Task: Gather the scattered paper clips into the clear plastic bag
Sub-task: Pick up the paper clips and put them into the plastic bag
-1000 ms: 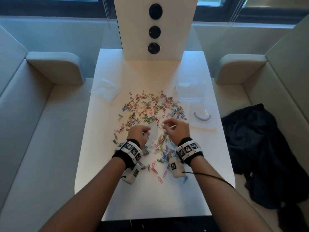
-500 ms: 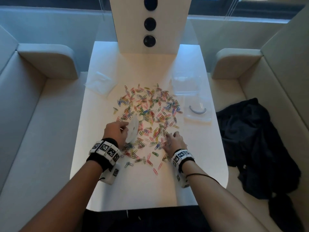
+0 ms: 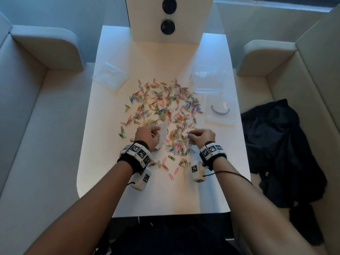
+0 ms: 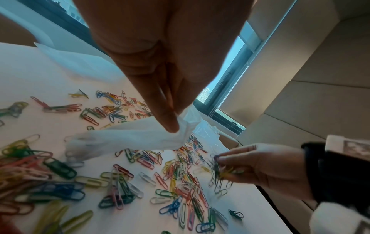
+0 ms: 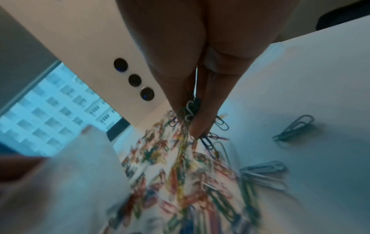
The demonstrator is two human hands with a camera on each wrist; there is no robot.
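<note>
Many coloured paper clips (image 3: 161, 109) lie scattered over the middle of the white table (image 3: 150, 196). My left hand (image 3: 147, 134) pinches the rim of a small clear plastic bag (image 3: 163, 133), which hangs limp above the clips. In the left wrist view the bag (image 4: 128, 137) droops from my fingertips (image 4: 170, 125), with a few clips inside near its bottom. My right hand (image 3: 200, 135), just right of the bag, pinches a bunch of paper clips (image 4: 220, 169) lifted off the table. The right wrist view shows the clips (image 5: 190, 110) bunched between my fingers.
A flat clear bag (image 3: 110, 76) lies at the table's back left. Clear packaging (image 3: 207, 78) and a clear pouch with a curved grey piece (image 3: 219, 111) lie at the right. A white upright panel (image 3: 169, 19) stands at the back. Dark clothing (image 3: 279, 144) lies on the right seat.
My right hand went down onto the clips half a second ago and has come back up with a bunch. My left hand has carried the bag rightwards again.
</note>
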